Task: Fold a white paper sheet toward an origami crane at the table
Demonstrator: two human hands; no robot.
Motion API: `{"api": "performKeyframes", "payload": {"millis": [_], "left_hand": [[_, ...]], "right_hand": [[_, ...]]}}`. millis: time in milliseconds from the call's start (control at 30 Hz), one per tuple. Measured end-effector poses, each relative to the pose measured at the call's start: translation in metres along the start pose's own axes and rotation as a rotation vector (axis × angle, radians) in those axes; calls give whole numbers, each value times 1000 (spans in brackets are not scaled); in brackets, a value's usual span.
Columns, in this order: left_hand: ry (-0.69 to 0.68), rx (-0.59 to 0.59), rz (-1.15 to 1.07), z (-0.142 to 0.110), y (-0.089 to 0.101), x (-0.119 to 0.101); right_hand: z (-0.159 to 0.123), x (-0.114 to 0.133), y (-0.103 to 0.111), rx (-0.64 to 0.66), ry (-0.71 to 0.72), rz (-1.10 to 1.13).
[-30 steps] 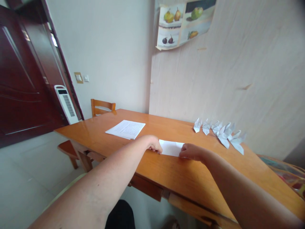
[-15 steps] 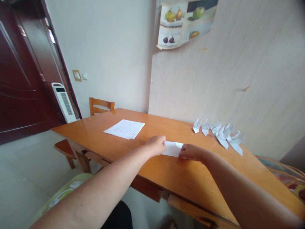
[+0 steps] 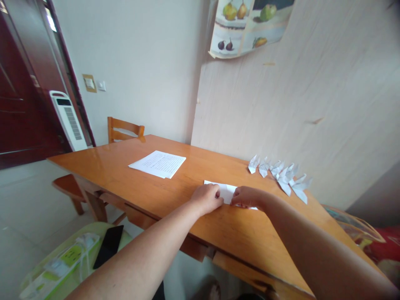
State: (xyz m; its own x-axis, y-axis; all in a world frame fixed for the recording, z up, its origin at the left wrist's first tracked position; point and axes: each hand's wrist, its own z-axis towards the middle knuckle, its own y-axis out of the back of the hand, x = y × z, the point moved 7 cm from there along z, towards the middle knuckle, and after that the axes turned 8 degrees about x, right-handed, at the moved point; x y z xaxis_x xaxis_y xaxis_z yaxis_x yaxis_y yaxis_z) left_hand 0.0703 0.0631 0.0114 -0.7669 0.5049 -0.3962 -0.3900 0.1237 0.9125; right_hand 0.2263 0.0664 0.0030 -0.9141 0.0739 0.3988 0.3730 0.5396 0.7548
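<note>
While the left hand [image 3: 208, 198] and right hand [image 3: 250, 197] rest close together on a narrow white paper [image 3: 227, 191], both arms reach forward across an orange-brown table [image 3: 115, 166]. The paper lies flat near the table's front edge, its far left corner showing beyond the left hand and a thin strip of it showing below the right. On the left hand the fingers are curled in loosely, tips down at the paper; whether they pinch it or only press is hidden. On the right hand the fingers are bent tightly at the paper's near edge, the thumb side turned inward; its grip is also impossible to make out.

The step in hand looks like pressing a crease along that near edge. The next move seems to call for steady pressure outward along the edge, with the layers kept lined up.

Beyond the right hand stand several folded paper shapes [image 3: 283, 180]; beyond the left lie printed sheets [image 3: 158, 164].
</note>
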Motion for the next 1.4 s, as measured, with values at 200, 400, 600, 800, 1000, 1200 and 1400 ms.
{"api": "performKeyframes", "payload": {"millis": [200,400,600,800,1000,1200,1400], "left_hand": [[19,14,-4,2,-2,0],[16,16,-13,2,-2,0],[8,14,-19,1,-2,0],[21,23,-28,0,0,-2],[34,24,-31,-1,0,-3],[49,28,-37,-1,1,-3],[45,23,-38,0,1,-2]], "right_hand": [[-6,9,9,31,-107,-111],[-10,6,11,26,-166,-180],[-12,-3,11,15,-190,-168],[-15,-5,12,-10,-191,-135],[-16,-9,11,-12,-187,-102],[-17,-30,13,-10,-243,-82],[-23,-55,16,-9,-274,-70]]}}
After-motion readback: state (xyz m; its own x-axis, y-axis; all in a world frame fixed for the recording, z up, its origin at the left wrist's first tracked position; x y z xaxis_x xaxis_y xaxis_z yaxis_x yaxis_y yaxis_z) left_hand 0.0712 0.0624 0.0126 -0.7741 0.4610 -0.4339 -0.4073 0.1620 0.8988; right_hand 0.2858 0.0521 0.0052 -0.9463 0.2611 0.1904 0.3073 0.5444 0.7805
